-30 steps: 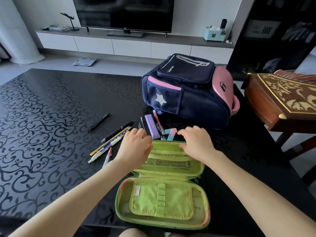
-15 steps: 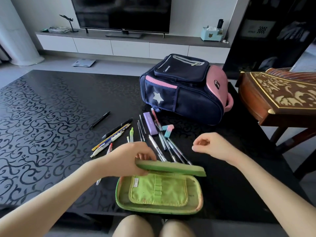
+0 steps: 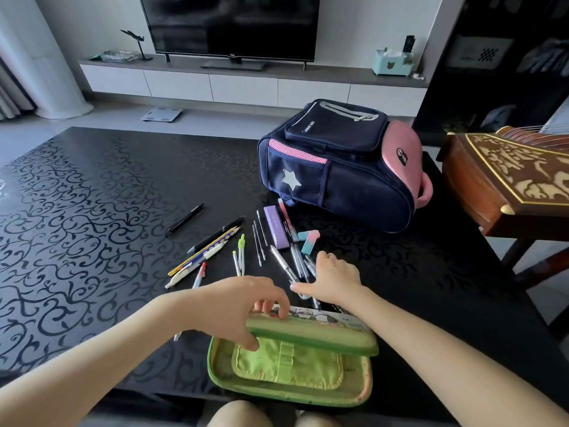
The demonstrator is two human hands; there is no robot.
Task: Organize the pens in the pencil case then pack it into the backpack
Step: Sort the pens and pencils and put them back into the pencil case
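Two hands work at the near edge of the worktop. The left hand is clamped on the lid of the green case, fingers over the top and thumb underneath, so the lid hangs part-way over the open tray. The right hand lies spread, palm down, on the cluster of clear pens just beyond the case; whether any pen is actually gripped cannot be told, since the palm hides them.

Most of the pens are not yet in the case. They lie scattered between it and the backpack, which rests on its side with its zips looking shut. A black pen sits well apart to the left, and the eraser and purple box lie near the backpack.

Several things could go wrong from here. The half-lowered lid leaves only a narrow mouth, so pens swept toward the tray would likely strike its edge and scatter. The worktop looks glossy and the pens are round, so a flat-handed push may send some rolling, perhaps off the near edge. One pen partly under the left forearm could get dragged unnoticed. The thin refills are easy to miss in a sweep. Pens laid crosswise could stop the lid from closing, and the lone black pen is easily forgotten.
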